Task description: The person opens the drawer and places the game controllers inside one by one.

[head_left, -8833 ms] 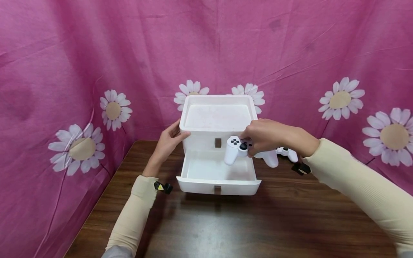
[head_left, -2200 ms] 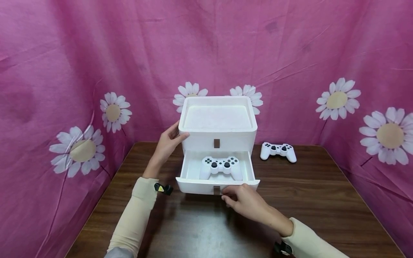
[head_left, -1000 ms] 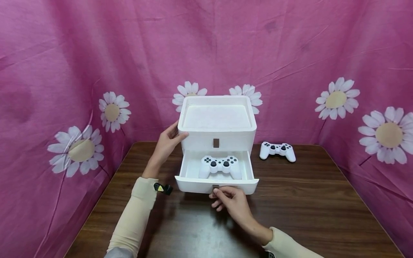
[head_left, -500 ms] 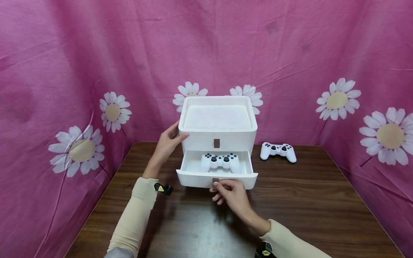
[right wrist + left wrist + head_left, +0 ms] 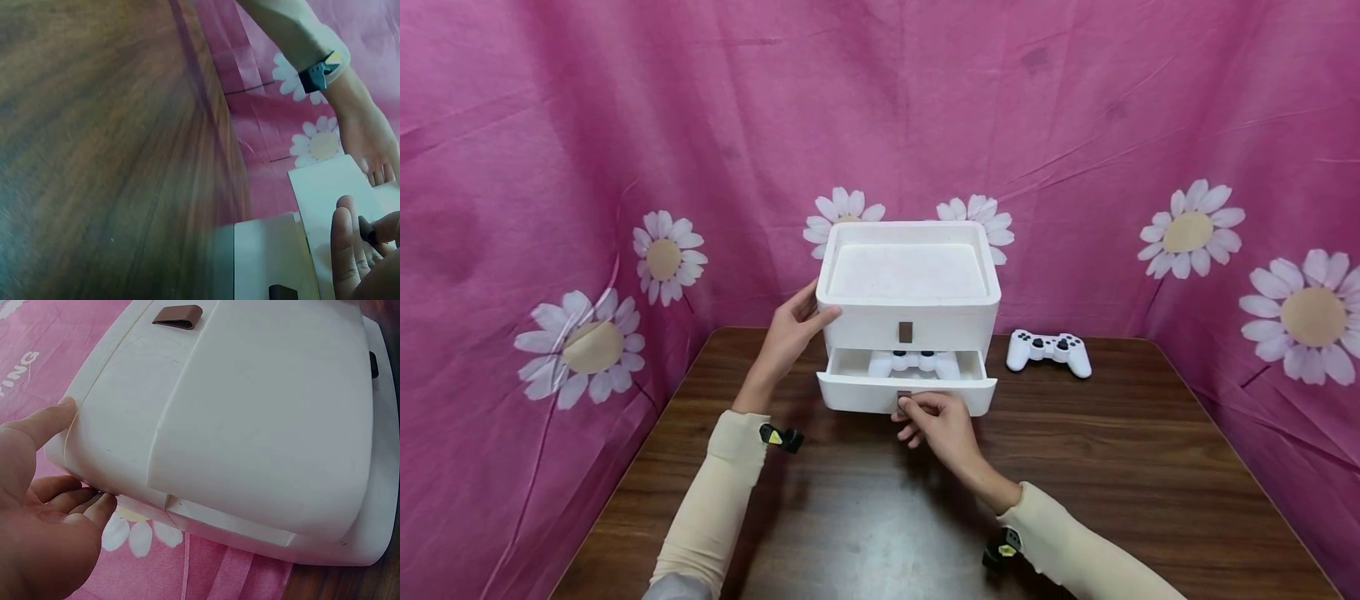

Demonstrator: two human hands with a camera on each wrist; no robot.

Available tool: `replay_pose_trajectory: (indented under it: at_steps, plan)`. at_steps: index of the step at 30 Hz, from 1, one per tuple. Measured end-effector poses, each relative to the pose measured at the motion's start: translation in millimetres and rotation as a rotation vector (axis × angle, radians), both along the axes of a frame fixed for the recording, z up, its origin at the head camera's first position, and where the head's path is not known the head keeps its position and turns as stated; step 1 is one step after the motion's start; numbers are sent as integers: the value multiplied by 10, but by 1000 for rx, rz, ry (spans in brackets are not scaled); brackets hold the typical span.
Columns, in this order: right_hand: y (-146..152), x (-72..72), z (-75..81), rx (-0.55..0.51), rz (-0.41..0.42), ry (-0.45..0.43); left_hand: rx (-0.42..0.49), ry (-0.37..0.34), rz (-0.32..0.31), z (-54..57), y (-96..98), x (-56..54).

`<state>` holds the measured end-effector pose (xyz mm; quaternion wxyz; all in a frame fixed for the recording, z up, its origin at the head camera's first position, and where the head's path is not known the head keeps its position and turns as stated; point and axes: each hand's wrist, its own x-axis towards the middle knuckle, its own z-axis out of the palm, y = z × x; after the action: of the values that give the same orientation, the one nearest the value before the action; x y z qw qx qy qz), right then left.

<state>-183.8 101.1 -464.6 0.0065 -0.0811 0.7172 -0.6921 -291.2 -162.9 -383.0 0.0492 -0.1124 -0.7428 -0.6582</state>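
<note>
A white two-drawer box [image 5: 865,325] stands at the back middle of the table in the head view. My left hand [image 5: 786,337] holds its upper left corner, thumb on the front and fingers against the side. The lower drawer [image 5: 857,396] is partly pulled out. With thumb and forefinger, my right hand [image 5: 946,429] pinches the brown pull tab [image 5: 367,231] on that drawer's front. Inside lies a white game controller [image 5: 913,364], its upper part hidden under the upper drawer. The upper drawer is closed, its brown tab [image 5: 906,332] untouched.
Right of the box, a second white game controller [image 5: 1048,352] lies near the back of the dark wooden table [image 5: 1112,433]. A pink flowered curtain [image 5: 1060,108] hangs round the back and both sides. A shallow tray top [image 5: 910,271] caps the box.
My right hand put a controller into the lower drawer, went to its tab, and has pushed the drawer partway in, covering part of the controller. My left hand has stayed on the box.
</note>
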Motion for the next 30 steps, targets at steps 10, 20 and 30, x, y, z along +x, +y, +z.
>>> replay_pose_trajectory:
  at_steps: [10, 20, 30]
  plan:
    - [9, -218, -7, 16, -21, 19, 10, 11, -6, 16, 15, 16]
    - [42, -417, 2, 55, -15, 41, 31, 20, -18, 3, 8, 1]
    - [42, -559, 14, 55, -19, 26, 28, 18, -8, -1, 12, 4]
